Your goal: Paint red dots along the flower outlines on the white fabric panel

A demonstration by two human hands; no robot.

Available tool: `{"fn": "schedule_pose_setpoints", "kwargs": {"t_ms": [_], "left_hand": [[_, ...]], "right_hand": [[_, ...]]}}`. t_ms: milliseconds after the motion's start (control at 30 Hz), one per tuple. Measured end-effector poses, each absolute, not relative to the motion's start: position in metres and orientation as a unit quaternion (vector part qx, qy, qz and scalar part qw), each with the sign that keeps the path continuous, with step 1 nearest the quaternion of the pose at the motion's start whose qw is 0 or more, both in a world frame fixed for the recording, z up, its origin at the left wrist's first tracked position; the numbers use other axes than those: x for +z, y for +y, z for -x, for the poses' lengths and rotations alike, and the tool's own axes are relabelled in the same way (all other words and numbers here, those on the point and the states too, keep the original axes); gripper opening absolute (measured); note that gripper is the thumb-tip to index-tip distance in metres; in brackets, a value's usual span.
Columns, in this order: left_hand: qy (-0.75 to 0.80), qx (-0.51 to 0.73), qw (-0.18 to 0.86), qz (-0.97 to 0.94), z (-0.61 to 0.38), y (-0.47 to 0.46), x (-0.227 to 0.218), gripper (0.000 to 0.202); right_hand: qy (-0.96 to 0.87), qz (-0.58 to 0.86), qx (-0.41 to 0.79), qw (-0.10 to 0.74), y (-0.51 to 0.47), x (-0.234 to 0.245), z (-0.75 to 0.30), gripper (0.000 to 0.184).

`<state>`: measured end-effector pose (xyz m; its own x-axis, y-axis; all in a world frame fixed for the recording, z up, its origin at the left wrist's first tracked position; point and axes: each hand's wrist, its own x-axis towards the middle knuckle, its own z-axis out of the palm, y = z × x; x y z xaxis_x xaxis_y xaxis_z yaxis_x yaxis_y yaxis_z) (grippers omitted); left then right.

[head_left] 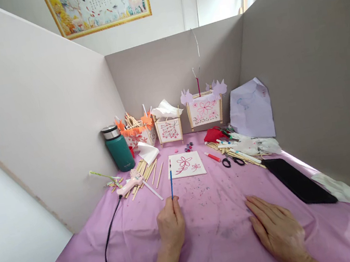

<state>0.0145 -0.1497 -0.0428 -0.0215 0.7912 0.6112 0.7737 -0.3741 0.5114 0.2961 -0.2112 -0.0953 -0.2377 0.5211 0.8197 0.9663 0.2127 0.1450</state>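
My left hand (171, 223) is closed around the lower end of a blue paintbrush (171, 185), which points up and away from me. Its dark tip lies over the left edge of a white square panel (176, 171) painted with red flowers and leaves. My right hand (274, 226) rests flat on the purple cloth with its fingers stretched out, holding nothing. Just behind the panel are several small dark red and purple pieces (189, 147). To its right lies a red tube (213, 157).
A pink glue gun (130, 183) with a black cord lies among wooden sticks on the left, by a green bottle (119, 149). Decorated stick-framed boxes (170, 131) stand at the back; a lantern (205, 110) hangs there. Scissors (233, 161) and a black tray-like slab (297, 180) lie right.
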Motion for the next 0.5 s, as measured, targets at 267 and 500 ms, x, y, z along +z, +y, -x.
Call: {"fn": "schedule_pose_setpoints", "kwargs": {"t_ms": [267,500], "left_hand": [[0.556,0.454,0.007,-0.696,-0.0137,-0.1502,-0.0437,0.031],[0.55,0.463,-0.004,-0.695,-0.0142,-0.1493,-0.044,0.03]], "right_hand": [[-0.704,0.523,-0.342,0.338,-0.2113,-0.0949,-0.2946,0.032],[-0.705,0.523,-0.343,0.334,-0.2115,-0.0928,-0.2938,0.032]]}}
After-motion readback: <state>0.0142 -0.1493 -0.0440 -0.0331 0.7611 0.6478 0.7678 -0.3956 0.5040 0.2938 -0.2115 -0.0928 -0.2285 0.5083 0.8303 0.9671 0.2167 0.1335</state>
